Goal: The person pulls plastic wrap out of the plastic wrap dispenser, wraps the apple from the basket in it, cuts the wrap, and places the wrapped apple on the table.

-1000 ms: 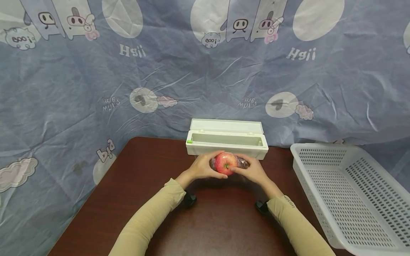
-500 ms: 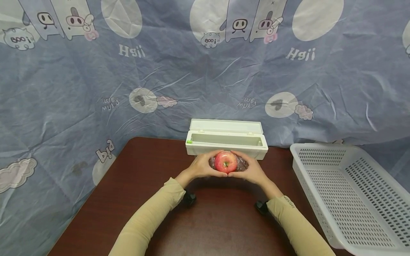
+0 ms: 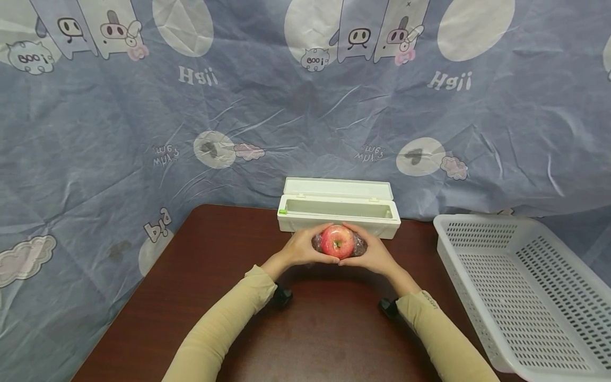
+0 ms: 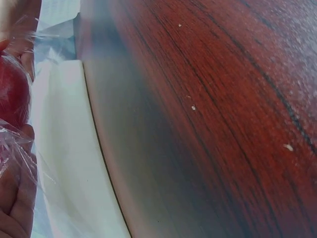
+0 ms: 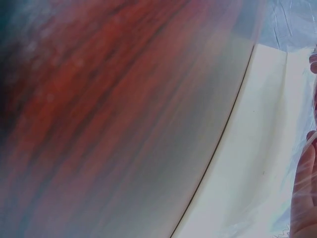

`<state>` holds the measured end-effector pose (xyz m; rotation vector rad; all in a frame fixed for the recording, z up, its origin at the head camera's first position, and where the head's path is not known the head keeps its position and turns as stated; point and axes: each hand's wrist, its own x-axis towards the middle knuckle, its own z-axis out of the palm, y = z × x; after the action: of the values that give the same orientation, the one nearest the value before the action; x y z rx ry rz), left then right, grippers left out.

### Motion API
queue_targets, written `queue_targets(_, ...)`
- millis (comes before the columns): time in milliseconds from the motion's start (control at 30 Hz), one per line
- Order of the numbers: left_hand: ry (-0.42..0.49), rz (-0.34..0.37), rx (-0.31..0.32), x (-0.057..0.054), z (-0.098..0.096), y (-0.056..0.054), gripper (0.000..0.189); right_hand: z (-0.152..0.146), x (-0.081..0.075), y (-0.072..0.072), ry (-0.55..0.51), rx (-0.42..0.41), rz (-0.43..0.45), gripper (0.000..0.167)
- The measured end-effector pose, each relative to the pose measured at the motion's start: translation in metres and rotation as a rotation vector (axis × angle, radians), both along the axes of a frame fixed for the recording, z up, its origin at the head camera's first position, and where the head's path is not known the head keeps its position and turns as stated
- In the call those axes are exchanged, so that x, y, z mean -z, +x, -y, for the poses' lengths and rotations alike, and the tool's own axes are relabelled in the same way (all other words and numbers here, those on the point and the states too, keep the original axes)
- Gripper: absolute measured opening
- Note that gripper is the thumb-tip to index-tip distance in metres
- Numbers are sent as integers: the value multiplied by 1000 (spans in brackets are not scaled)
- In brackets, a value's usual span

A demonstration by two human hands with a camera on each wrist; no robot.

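Note:
A red apple (image 3: pixel 337 242) with its stem facing me sits between both hands in the head view, in front of the white box. Clear plastic wrap (image 3: pixel 359 245) covers it and bunches out at its sides. My left hand (image 3: pixel 300 248) grips it from the left, fingers over the top and thumb below. From the right, my right hand (image 3: pixel 378 256) holds it the same way, and the thumb tips meet under the apple. The left wrist view shows the apple (image 4: pixel 12 91) at its edge with wrinkled wrap (image 4: pixel 17 148) over it. Only finger parts (image 5: pixel 303 193) show in the right wrist view.
A long white box (image 3: pixel 339 223) stands at the table's back edge, its lid (image 3: pixel 337 188) raised and a small green piece (image 3: pixel 282 211) at its left end. To the right is a white perforated basket (image 3: pixel 458 276). A printed blue cloth (image 3: pixel 305 116) hangs behind the brown table (image 3: pixel 315 329).
My right thumb has moved from the front of the apple, near the stem, down beneath it to meet the left thumb. The wrap at the right looks more drawn in. The left hand barely moved.

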<state>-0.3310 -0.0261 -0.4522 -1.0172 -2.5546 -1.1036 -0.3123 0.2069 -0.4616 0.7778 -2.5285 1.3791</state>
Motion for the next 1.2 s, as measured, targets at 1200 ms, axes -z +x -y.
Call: queue_targets(1200, 71, -213, 28, 0, 2, 4, 88, 2, -8, -2, -61, 38, 34, 82)
